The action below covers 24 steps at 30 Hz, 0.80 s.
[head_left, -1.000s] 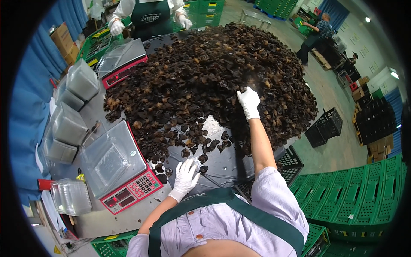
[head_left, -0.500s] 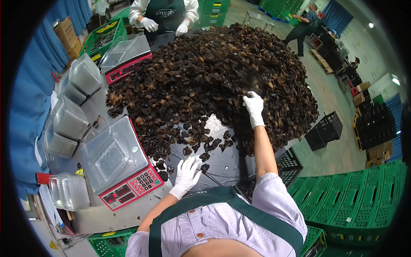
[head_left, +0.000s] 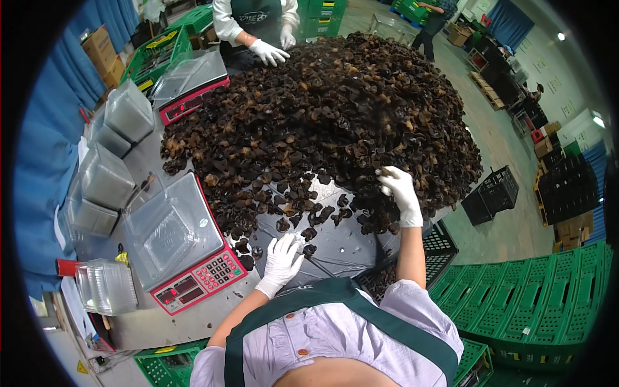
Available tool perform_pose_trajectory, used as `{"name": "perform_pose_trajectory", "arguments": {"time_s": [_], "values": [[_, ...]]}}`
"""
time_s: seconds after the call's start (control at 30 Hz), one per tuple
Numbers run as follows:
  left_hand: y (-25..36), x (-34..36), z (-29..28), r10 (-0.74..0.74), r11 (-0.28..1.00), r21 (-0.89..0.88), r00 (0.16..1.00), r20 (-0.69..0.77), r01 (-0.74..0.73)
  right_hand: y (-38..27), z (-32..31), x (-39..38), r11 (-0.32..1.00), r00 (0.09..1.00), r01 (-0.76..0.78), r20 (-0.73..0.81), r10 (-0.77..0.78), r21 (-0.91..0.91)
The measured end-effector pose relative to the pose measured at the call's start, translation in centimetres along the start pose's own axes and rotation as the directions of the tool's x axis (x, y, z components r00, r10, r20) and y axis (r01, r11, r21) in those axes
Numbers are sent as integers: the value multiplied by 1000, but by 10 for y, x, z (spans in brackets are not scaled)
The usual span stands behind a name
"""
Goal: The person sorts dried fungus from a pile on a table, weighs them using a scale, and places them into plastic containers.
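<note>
My gloved left hand [head_left: 280,263] rests with fingers apart on the grey tabletop [head_left: 335,248], beside a few loose dark pieces and a white patch. My gloved right hand [head_left: 401,192] is at the near right of the large heap of dark, ruffled pieces, like black fungus [head_left: 322,97], fingers curled together; what they hold is unclear. Left of my left hand is a red scale [head_left: 193,284] with an empty clear tray [head_left: 169,233] on its plate.
Stacked clear containers [head_left: 103,184] line the left. Another red scale [head_left: 187,103] and a co-worker [head_left: 255,26] in apron and gloves are across the table. Black crates [head_left: 490,197] and green crates [head_left: 516,300] stand right. Another person [head_left: 429,32] is farther back.
My right hand has moved back toward me and slightly right. My left hand stays put. The co-worker's hands have moved down onto the heap's far edge; the distant person has moved left.
</note>
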<state>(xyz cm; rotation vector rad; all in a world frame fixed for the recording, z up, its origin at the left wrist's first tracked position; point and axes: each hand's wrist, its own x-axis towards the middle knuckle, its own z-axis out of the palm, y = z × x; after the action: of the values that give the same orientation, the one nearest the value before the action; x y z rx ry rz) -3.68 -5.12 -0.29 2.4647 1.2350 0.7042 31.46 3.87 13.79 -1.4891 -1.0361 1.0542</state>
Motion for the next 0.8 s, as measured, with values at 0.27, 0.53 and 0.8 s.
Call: {"name": "perform_pose_trajectory", "arguments": {"time_s": [0.27,0.53,0.8], "values": [[-1,1,2,45,998,45,999,-18,-44,75,-60,-56,573,894,215,77,-441,791],[2,3,-3,22,1000,10,999,-27,-22,38,-2,-30,945,997,5,-77,22,328],[6,4,-7,-6,1000,-6,1000,-27,6,30,30,71,843,839,86,-417,-349,-532]]}}
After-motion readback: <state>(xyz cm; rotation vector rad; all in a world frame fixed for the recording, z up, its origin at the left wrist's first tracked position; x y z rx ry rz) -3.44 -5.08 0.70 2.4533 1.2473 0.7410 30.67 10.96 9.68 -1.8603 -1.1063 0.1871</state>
